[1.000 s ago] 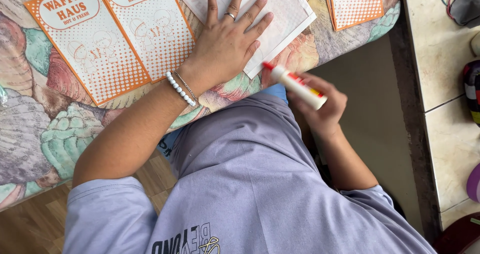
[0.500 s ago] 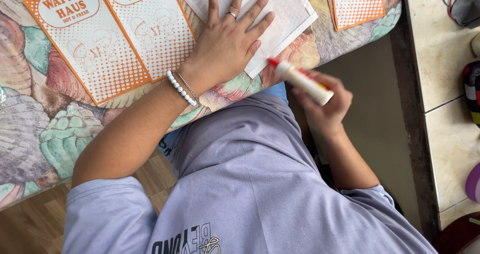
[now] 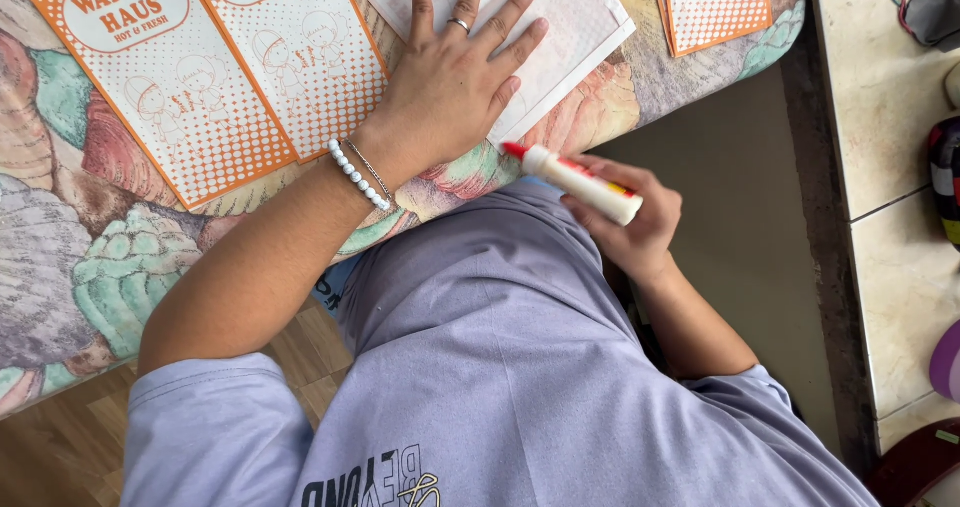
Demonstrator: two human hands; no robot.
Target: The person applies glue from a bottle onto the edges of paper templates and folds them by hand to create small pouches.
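Table point(image 3: 60, 297): cloth with a shell pattern in green, pink and grey; its near edge runs from low left up to the right, with wood floor point(image 3: 40, 457) showing below it.

Paper bags, orange-dotted point(image 3: 180, 97): two lying flat side by side at upper left, edges touching, both fully on the cloth.

Left hand point(image 3: 450, 87): flat, fingers spread apart, palm pressing down on a white paper sheet point(image 3: 570, 27). A ring on one finger, a white bead bracelet point(image 3: 355, 175) at the wrist. The sheet's near corner lies close to the table edge.

Glue stick point(image 3: 580, 182): white tube with a red tip, tilted, tip pointing left and up, held just off the table edge above the person's lap, near the sheet's corner but not touching it.

Right hand point(image 3: 635, 222): fingers closed around the tube.

Another orange-dotted bag point(image 3: 715, 7): upper right, close to the table's right corner.

Open room: a bare brown strip between table and a tiled ledge point(image 3: 890, 117) on the far right.
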